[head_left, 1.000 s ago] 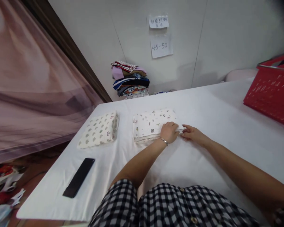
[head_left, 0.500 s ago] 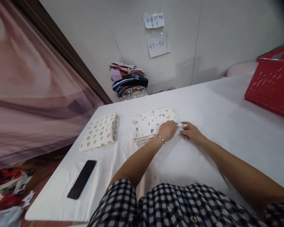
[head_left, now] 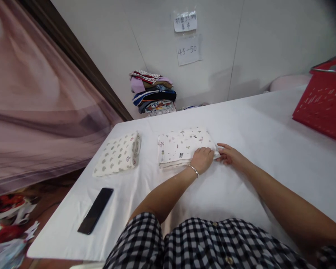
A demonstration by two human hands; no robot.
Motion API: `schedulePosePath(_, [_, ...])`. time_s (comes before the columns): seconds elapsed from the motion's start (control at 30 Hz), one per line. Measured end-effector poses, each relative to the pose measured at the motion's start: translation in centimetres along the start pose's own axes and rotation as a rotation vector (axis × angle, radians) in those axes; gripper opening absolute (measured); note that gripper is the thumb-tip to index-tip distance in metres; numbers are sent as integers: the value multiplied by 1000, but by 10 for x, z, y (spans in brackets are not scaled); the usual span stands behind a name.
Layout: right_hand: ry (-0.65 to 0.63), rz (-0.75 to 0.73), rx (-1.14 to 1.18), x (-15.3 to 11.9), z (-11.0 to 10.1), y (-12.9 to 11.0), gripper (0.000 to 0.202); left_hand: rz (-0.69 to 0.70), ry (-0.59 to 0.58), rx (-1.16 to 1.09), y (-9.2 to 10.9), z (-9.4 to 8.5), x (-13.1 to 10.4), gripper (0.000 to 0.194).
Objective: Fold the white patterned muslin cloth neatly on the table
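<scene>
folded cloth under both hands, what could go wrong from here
The left hand and right hand both work the near right corner of the folded cloth; a tug there could drag the layers askew and undo the neat edges. The whole bundle might also slide on the smooth white table cover toward the second folded cloth. The phone lies near the table's front left edge, so a pulled cover could tip it off.
</scene>
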State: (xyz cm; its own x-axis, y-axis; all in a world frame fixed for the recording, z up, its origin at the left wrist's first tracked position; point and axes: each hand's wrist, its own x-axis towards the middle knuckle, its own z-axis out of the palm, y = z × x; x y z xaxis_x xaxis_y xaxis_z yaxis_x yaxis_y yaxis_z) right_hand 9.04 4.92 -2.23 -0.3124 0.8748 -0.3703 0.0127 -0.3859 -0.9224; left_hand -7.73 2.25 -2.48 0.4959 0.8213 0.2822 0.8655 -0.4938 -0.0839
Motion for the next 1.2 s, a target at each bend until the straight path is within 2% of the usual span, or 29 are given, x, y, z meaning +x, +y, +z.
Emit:
schedulePosePath(0.13, [92, -39, -147, 1, 4, 1, 62, -5, 8, -10, 5, -2, -3, 22])
schedulePosePath(0.3, [98, -62, -213, 1, 1, 4, 60, -75, 8, -56, 0, -16, -20, 33])
schedulePosePath(0.4, [97, -45, -226, 3, -3, 6, 61, -173, -25, -55, -13, -26, -40, 36])
schedulePosePath(0.53, [98, -24, -221, 4, -5, 6, 62, -275, -31, -34, -40, -35, -72, 35])
schedulePosePath(0.73, [141, -83, -242, 4, -8, -4, 57, -457, -34, -6, -76, -38, -109, 23])
schedulePosePath(0.83, [168, -43, -335, 6, -16, -6, 57, -427, -10, -56, -79, -37, -121, 27])
schedulePosePath(0.9, [174, -31, -475, 6, -23, -5, 58, -386, 38, -123, -79, -37, -129, 29])
schedulePosePath(1.0, [245, -191, -860, 3, -27, -7, 58, -426, 162, -211, -83, -41, -139, 29])
schedulePosePath(1.1, [309, -472, -1142, -2, -13, -12, 47, -511, 212, -234, -93, -46, -147, 22])
schedulePosePath(1.13, [271, -569, -1166, -3, -4, -14, 42, -516, 201, -235, -97, -48, -148, 20])
schedulePosePath(1.2, [101, -734, -1166, -1, 16, -16, 34, -484, 148, -232, -101, -50, -149, 19])
